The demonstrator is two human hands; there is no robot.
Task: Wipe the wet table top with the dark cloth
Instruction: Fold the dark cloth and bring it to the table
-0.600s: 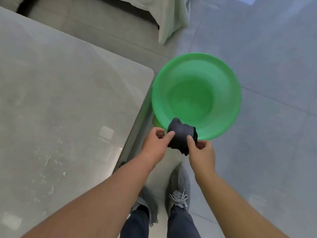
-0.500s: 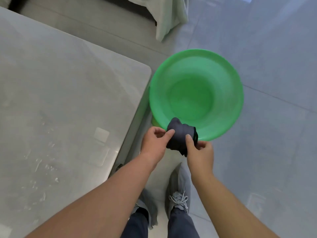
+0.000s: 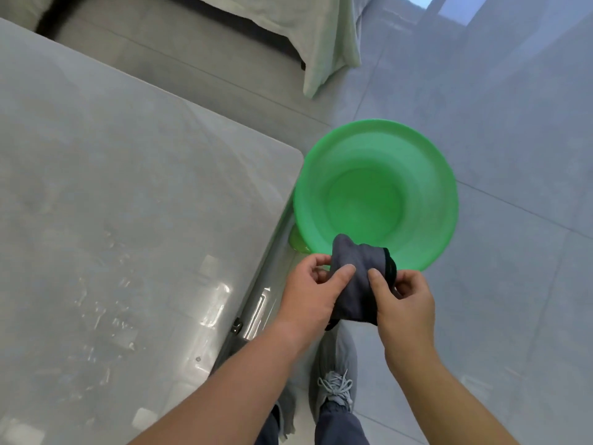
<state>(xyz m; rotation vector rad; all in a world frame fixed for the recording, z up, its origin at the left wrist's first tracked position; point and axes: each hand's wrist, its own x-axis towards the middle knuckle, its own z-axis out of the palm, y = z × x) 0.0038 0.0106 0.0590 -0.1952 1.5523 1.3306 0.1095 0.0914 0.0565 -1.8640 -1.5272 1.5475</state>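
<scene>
Fingers (image 3: 341, 277): clamped on the dark cloth (image 3: 359, 284), both thumbs pinching its top face.
Left hand (image 3: 309, 290): grips the cloth's left side.
Right hand (image 3: 404, 303): grips its right side.
Cloth position: bunched, held in the air over the green basin's (image 3: 430, 175) near rim, clear of the counter (image 3: 128, 203).
Step advice: likely best folded into a flat pad, then pressed across the droplets (image 3: 106, 309).
Basin contents: nothing solid visible; whether there is water, cannot tell.

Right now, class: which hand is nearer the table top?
Left. The left hand is beside the table top; the right hand lies beyond the dark cloth, farther off.
</scene>
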